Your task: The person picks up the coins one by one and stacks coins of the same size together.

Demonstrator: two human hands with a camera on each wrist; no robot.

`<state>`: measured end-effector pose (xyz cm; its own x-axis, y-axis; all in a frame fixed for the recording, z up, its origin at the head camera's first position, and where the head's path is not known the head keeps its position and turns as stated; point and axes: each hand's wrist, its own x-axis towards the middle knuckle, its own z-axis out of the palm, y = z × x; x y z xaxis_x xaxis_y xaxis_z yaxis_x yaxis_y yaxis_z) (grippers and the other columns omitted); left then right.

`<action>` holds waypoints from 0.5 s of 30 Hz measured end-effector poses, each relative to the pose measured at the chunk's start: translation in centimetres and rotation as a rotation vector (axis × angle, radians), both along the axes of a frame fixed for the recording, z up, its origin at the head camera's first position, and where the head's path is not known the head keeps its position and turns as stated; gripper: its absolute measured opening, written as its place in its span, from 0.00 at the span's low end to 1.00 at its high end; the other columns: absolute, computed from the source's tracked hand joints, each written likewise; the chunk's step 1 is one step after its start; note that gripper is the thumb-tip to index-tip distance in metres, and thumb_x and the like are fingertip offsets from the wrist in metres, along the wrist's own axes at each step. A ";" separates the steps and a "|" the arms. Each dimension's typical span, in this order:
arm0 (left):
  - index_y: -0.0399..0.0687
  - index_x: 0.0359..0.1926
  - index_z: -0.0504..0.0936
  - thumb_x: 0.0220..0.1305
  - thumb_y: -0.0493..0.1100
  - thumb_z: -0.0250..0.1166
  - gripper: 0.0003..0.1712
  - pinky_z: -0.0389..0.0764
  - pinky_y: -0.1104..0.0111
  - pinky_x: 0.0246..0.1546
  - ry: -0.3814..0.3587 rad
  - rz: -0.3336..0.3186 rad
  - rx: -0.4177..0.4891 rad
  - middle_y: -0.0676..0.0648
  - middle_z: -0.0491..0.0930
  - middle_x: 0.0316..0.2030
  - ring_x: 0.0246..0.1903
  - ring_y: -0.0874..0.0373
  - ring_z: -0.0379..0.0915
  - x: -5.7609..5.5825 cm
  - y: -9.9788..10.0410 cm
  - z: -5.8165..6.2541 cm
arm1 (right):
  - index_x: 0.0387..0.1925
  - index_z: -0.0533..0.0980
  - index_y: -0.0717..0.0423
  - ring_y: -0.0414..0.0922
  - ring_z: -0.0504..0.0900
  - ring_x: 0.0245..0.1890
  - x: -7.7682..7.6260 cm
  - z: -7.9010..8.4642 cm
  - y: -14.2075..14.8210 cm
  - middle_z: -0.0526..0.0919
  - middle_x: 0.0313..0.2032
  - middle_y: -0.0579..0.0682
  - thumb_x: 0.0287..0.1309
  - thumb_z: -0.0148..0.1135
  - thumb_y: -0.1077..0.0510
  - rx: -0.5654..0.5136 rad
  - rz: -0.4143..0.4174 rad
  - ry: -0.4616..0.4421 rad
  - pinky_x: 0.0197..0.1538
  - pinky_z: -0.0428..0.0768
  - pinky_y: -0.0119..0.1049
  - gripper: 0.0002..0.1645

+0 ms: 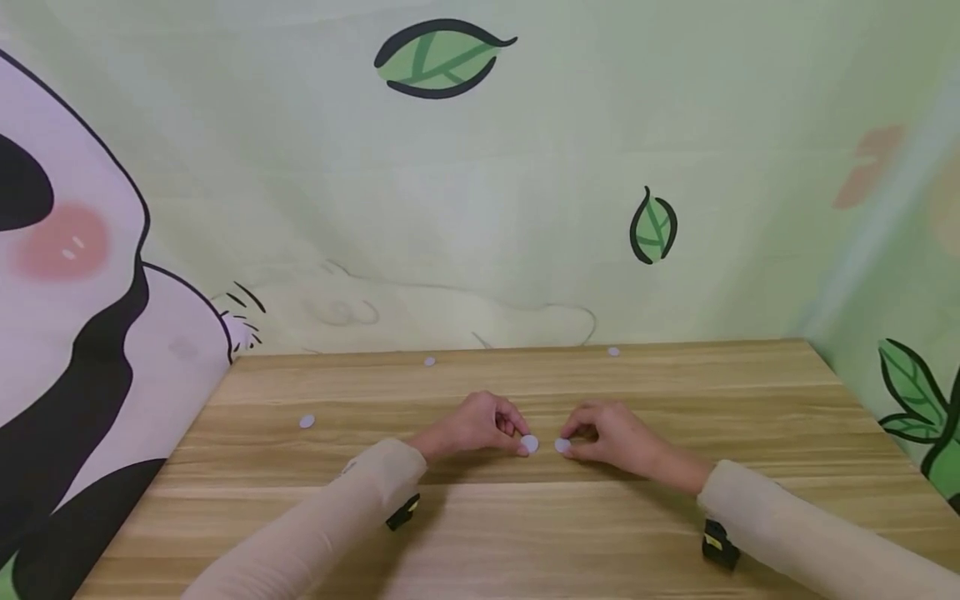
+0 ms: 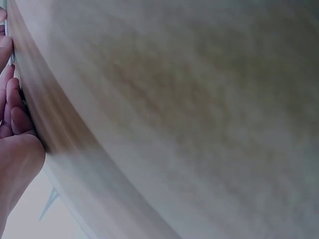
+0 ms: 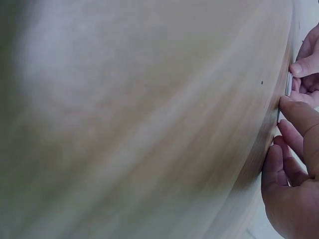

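My left hand [image 1: 483, 423] pinches a small white disc [image 1: 530, 443] by its left edge between thumb and fingers. Facing it, my right hand [image 1: 609, 435] grips another small white disc [image 1: 562, 446] between thumb and forefinger. A narrow gap separates the two discs, which appear low over the wooden tabletop [image 1: 525, 533]. In the right wrist view, a thin disc [image 3: 289, 83] shows edge-on by the fingertips. The left wrist view catches the hand [image 2: 17, 149] only along its left edge, with mostly blurred wood beside it.
Three more white discs lie apart on the table: one at the left [image 1: 307, 422], one at the back [image 1: 430, 362] and one at the back right [image 1: 613, 352]. Behind the table hangs a printed backdrop [image 1: 525, 183] with leaves and a panda.
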<state>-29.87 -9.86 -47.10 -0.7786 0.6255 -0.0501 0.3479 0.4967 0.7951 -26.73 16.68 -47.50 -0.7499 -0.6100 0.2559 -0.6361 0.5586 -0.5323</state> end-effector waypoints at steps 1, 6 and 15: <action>0.46 0.35 0.89 0.52 0.41 0.81 0.10 0.71 0.76 0.29 -0.003 -0.002 -0.002 0.56 0.78 0.25 0.27 0.66 0.70 0.0 0.0 0.1 | 0.36 0.86 0.50 0.38 0.81 0.37 0.0 0.0 0.0 0.84 0.36 0.42 0.57 0.76 0.55 0.003 0.001 0.002 0.40 0.81 0.33 0.07; 0.43 0.36 0.89 0.54 0.40 0.80 0.10 0.71 0.76 0.29 -0.011 -0.035 -0.008 0.56 0.78 0.25 0.27 0.67 0.70 -0.3 0.0 0.5 | 0.35 0.86 0.50 0.37 0.78 0.35 -0.2 0.1 -0.1 0.83 0.35 0.42 0.57 0.76 0.54 0.040 -0.002 0.021 0.39 0.79 0.32 0.07; 0.37 0.45 0.87 0.59 0.36 0.75 0.13 0.77 0.75 0.38 0.025 -0.172 -0.047 0.50 0.82 0.35 0.35 0.64 0.74 -0.2 -1.4 1.7 | 0.34 0.86 0.51 0.37 0.78 0.34 -0.1 0.3 -0.3 0.81 0.34 0.42 0.57 0.76 0.55 0.071 0.003 0.031 0.39 0.79 0.31 0.06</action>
<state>-30.10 -11.24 -45.43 -0.6616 0.7471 -0.0640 0.4506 0.4643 0.7625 -26.86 16.38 -47.15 -0.7404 -0.6297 0.2351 -0.6535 0.5925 -0.4710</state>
